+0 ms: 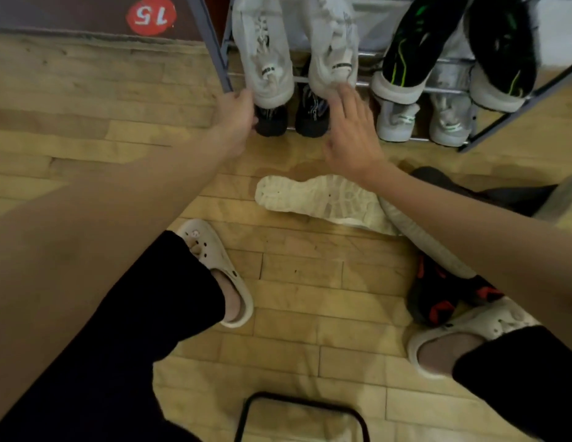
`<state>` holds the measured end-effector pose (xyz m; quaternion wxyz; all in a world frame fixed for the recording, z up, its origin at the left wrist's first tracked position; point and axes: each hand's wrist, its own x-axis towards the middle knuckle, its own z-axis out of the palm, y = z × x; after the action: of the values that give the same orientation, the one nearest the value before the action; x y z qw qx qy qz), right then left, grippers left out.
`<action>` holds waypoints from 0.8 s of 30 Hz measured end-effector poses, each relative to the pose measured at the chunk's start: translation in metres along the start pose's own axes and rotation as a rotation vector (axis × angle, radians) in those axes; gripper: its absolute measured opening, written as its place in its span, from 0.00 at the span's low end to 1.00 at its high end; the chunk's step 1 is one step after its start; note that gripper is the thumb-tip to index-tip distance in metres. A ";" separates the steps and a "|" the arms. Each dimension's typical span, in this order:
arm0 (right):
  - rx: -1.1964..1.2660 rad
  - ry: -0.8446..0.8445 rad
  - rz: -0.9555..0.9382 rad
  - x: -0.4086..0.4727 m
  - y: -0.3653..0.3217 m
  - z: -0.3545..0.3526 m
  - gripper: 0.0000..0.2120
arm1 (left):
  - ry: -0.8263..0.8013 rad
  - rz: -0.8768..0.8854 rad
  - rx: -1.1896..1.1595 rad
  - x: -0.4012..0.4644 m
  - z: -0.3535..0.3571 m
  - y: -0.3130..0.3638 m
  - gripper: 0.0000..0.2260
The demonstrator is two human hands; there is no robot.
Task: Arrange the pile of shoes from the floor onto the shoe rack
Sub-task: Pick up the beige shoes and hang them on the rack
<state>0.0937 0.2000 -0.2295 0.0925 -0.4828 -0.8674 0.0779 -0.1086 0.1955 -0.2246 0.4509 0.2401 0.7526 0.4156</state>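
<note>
The metal shoe rack stands ahead, heels of the shoes facing me. Two white sneakers sit on its upper bar at left, and two black sneakers with green lines at right. Below are two dark shoes and two grey shoes. My left hand rests against the heel of the left white sneaker. The fingers of my right hand are spread flat against the heel of the right white sneaker. On the floor lie a white sneaker sole-up, a black-and-red shoe and a dark shoe.
Wooden floor all around. My feet in cream clogs stand left and right. A black-framed stool is at the bottom edge. A red sticker marked 15 is on the wall base at upper left.
</note>
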 end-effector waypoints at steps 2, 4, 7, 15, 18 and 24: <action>-0.001 -0.047 -0.040 -0.018 0.005 -0.004 0.29 | 0.034 -0.003 0.045 -0.012 0.005 -0.016 0.11; -0.003 -0.094 -0.057 -0.037 0.013 -0.006 0.27 | 0.010 0.085 0.211 -0.023 0.011 -0.038 0.09; 0.017 -0.153 0.003 -0.069 0.033 -0.002 0.27 | -0.132 0.234 0.585 -0.038 0.024 -0.074 0.12; 0.036 -0.295 0.226 -0.142 0.085 0.038 0.30 | -0.422 0.298 1.130 -0.029 0.055 -0.121 0.44; 0.067 -0.338 0.250 -0.153 0.089 0.052 0.35 | -0.478 0.318 1.293 -0.024 0.065 -0.125 0.49; 0.070 -0.415 0.213 -0.158 0.088 0.074 0.33 | -0.475 0.382 1.445 -0.023 0.085 -0.131 0.43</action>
<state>0.2309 0.1079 -0.3344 -0.0797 -0.5417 -0.8087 0.2149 -0.0214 0.1431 -0.3451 0.2525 0.6818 0.6655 -0.1691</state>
